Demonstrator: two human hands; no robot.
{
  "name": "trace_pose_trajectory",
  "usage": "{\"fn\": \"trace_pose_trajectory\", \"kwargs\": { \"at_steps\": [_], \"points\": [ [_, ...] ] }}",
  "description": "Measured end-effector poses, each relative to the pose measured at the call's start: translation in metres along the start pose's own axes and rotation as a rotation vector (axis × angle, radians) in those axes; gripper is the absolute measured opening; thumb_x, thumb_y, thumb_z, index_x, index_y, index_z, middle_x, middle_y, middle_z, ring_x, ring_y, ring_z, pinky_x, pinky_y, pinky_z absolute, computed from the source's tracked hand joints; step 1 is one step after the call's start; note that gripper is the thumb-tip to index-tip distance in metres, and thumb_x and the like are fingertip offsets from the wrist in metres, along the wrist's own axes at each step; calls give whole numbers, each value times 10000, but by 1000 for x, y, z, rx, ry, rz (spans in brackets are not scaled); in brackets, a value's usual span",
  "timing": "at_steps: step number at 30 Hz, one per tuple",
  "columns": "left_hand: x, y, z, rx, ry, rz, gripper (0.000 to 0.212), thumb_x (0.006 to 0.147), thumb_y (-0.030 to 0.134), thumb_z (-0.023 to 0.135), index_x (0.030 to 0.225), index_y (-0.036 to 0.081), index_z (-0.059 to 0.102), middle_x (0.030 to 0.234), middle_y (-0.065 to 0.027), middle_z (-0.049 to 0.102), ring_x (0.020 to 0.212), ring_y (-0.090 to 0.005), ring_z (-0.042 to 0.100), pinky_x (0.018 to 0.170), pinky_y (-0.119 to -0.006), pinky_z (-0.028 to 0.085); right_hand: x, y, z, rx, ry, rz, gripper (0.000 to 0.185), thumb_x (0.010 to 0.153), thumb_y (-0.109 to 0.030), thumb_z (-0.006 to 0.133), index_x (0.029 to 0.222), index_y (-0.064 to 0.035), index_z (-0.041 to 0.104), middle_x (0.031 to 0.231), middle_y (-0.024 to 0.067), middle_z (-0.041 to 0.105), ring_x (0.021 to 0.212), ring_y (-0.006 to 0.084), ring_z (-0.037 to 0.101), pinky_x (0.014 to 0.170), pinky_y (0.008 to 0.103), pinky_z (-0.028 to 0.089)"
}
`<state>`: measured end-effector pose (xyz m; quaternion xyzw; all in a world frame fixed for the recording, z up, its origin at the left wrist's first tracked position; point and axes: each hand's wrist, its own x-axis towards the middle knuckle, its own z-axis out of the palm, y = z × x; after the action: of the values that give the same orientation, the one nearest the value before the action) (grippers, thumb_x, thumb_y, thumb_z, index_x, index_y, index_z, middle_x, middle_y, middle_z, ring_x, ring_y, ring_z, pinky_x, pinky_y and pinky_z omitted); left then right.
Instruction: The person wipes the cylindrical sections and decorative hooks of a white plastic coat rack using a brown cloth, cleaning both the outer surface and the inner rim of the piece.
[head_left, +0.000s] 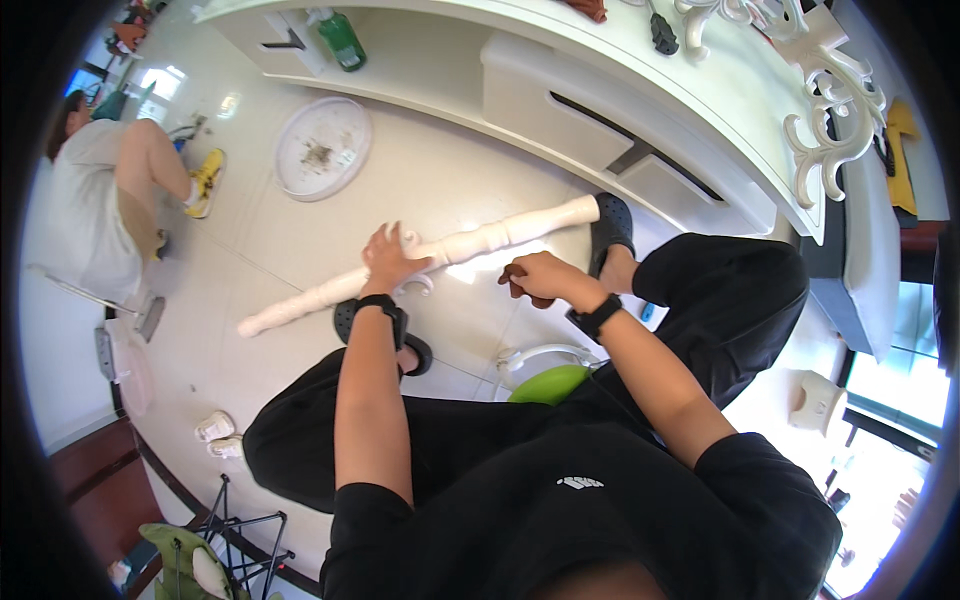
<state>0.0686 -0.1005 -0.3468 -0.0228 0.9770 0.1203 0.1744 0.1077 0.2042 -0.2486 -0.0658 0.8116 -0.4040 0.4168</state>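
Note:
A long cream-white turned post (517, 232) lies slantwise across the tiled floor before me, ribbed and bulging along its length. My left hand (390, 259) grips it near the middle, with fingers over the far side and thumb along the top. Beside that hand, a small scrolled bracket (417, 283) curls out from the post. My right hand (553, 277) is closed around a crumpled brown cloth (541, 302), apart from the post on its near side. The post's right end reaches my black clog (613, 221); its left part passes beyond my other clog (345, 319).
A round white tray (324, 150) holding dark debris lies near a white cabinet (570, 127). White scrollwork pieces (825, 112) rest on the cabinet top. Another person (112, 187) sits at left. A green-seated stool (551, 384) is beneath me; a folding chair (240, 525) stands lower left.

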Motion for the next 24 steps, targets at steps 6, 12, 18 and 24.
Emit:
{"fn": "trace_pose_trajectory", "kwargs": {
  "at_steps": [6,12,18,24],
  "points": [
    [-26,111,-134,-481,-228,395,640,890,517,630,1315,41,571,1287,-166,592,1221,-279,536,981,-367,440,-32,-29,-33,213,272,-281,418,874,-280,636,1194,-13,604,1072,161,678,987,244,647,872,347,502],
    [-91,160,-209,-718,-301,476,335,930,296,666,1096,8,625,946,-51,667,873,-123,621,737,-262,495,-112,-87,-56,603,284,-475,596,814,-140,639,1371,-53,443,1203,143,598,1082,203,590,899,320,489],
    [-132,167,-195,-1147,-339,318,184,926,183,662,912,11,600,798,-43,660,719,-90,624,680,-236,508,-127,-86,-28,122,682,-633,488,812,50,591,1279,-80,542,1180,191,615,945,273,661,756,315,546],
    [-145,169,-179,-1300,-323,144,182,934,177,630,1007,11,632,886,-49,674,819,-101,629,797,-245,493,-122,-87,-9,9,708,-793,677,760,-29,688,1393,-59,451,1359,199,516,1178,380,553,959,399,487]
  ]
}}
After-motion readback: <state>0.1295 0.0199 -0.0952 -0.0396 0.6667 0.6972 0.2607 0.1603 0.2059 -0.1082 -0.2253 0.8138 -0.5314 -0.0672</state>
